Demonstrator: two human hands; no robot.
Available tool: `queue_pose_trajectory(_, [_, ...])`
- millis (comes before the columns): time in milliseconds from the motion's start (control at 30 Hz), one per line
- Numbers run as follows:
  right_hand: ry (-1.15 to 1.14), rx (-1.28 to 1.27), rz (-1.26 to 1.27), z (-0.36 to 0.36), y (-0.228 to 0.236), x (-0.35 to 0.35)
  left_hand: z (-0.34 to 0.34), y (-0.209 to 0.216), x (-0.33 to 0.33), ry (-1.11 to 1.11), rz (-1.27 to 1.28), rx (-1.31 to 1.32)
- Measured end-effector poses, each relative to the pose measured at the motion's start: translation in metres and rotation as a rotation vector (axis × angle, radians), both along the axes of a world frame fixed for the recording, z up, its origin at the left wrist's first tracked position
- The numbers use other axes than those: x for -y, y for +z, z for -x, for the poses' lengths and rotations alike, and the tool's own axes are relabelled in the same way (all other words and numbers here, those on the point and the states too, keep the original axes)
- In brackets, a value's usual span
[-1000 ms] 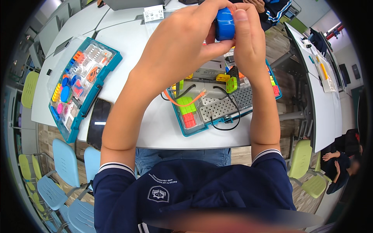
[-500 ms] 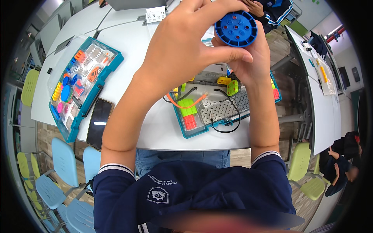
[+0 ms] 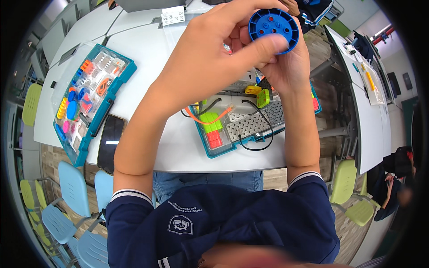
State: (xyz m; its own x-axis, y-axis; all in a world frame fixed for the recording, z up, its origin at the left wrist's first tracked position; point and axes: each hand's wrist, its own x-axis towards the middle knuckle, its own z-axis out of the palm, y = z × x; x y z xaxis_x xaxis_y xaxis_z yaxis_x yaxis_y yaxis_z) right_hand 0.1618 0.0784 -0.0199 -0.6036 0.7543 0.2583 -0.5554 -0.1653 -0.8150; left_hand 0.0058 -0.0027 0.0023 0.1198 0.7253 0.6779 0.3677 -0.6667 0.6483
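A round blue plastic wheel [image 3: 268, 18] with holes through its face is held up over the table between my two hands. My left hand [image 3: 214, 47] lays its thumb across the wheel's lower face, and its fingers curl about the upper left edge. From behind and below, my right hand [image 3: 289, 67] grips the wheel; most of its fingers are hidden. Beneath the hands sits a teal-edged kit tray [image 3: 213, 154] with perforated grey plates [image 3: 250, 127], green blocks [image 3: 211, 123], red blocks [image 3: 214, 139] and an orange cable [image 3: 206, 120].
To the left lies a second teal kit box [image 3: 117, 91] full of colourful parts, with a black phone [image 3: 111, 142] beside it. A laptop [image 3: 149, 3] and a white labelled box [image 3: 173, 15] are at the back. Another person's hand [image 3: 292, 6] shows at the far side.
My left thumb has moved from below the wheel's rim onto its face. The wheel stays raised in both hands, shifted slightly.
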Motion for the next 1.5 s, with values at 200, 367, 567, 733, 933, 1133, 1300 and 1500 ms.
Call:
queue_pose_trajectory(200, [0.192,-0.027,-0.031,0.002,-0.007,-0.013,0.001,0.005,0.006,-0.222,0.252,0.223])
queue_pose_trajectory(367, [-0.107,0.090,-0.363,-0.010,0.018,0.000,0.000,0.008,0.009,-0.098,0.239,0.171])
queue_pose_trajectory(567, [-0.412,0.474,-0.586,-0.019,0.043,0.026,0.000,0.016,0.007,0.103,0.034,0.085])
queue_pose_trajectory(733, [-0.360,0.338,-0.582,-0.011,0.036,0.015,0.001,0.016,0.009,0.159,0.191,0.225])
queue_pose_trajectory(933, [-0.304,0.306,-0.557,-0.019,0.032,0.009,0.007,0.016,0.010,0.087,0.196,0.251])
queue_pose_trajectory(1133, [-0.280,0.350,-0.575,-0.018,0.032,0.008,0.013,0.009,0.008,0.071,0.171,0.264])
queue_pose_trajectory(1300, [-0.288,0.369,-0.577,-0.020,0.032,0.009,0.016,0.002,-0.008,0.079,0.062,0.191])
queue_pose_trajectory(1500, [-0.307,0.377,-0.573,-0.017,0.033,0.011,0.013,0.003,0.001,0.116,0.246,0.303])
